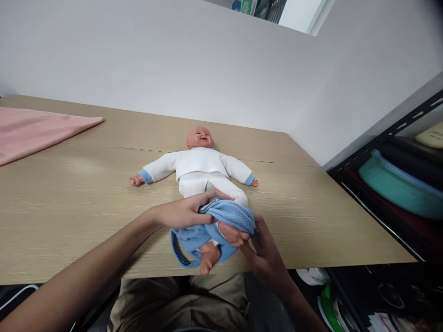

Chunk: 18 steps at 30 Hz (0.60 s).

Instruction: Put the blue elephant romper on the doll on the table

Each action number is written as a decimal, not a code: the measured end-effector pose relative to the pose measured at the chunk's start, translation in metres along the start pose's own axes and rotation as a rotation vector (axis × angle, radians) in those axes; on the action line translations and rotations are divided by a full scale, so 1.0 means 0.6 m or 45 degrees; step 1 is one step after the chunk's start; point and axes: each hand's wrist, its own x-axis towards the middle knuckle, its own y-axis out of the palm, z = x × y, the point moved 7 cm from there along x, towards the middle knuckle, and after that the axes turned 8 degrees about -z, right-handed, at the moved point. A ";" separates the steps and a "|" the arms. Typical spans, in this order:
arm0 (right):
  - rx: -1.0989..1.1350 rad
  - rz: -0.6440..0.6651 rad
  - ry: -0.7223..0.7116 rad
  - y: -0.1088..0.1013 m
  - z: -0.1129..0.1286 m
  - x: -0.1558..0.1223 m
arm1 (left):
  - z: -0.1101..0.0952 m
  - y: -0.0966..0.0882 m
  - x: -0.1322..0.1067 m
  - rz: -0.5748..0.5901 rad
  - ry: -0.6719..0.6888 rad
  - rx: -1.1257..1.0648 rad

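Note:
A baby doll (204,159) in a white top with blue cuffs lies on its back on the wooden table, head toward the wall and arms spread. Blue terry doll pants (228,213) are bunched around its lower legs, and both bare feet stick out. My left hand (197,208) grips the upper edge of the pants at the doll's leg, thumb toward the foot. At the other side, my right hand (259,246) has its fingers closed on the pants beside the raised foot; part of these fingers is hidden behind the cloth.
A pink cloth (38,131) lies at the table's far left. Beyond the wooden table (104,207) stands a white wall. On the right, a black shelf (374,161) holds a teal basin (398,184). Several items sit below the table's right edge.

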 end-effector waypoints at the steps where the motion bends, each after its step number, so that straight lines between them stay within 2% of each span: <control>1: -0.075 -0.040 -0.031 -0.003 -0.001 -0.001 | 0.002 -0.001 0.002 -0.012 0.003 0.007; 5: -0.189 -0.142 -0.105 0.000 0.003 -0.007 | 0.002 -0.004 0.009 -0.050 0.019 0.030; 10: -0.047 -0.266 -0.132 -0.012 0.016 0.006 | -0.001 -0.009 0.011 -0.130 -0.005 0.088; 12: 0.117 -0.212 0.028 -0.018 0.006 0.026 | -0.001 -0.005 0.010 -0.131 -0.030 0.148; 15: 0.366 -0.068 0.457 -0.012 -0.023 0.053 | 0.001 0.000 0.011 -0.149 -0.097 0.242; 16: 0.412 -0.028 0.542 -0.009 -0.028 0.059 | 0.000 0.001 0.012 -0.161 -0.121 0.263; 18: 0.371 0.055 0.537 -0.002 -0.025 0.070 | -0.008 0.003 0.012 -0.183 -0.140 0.278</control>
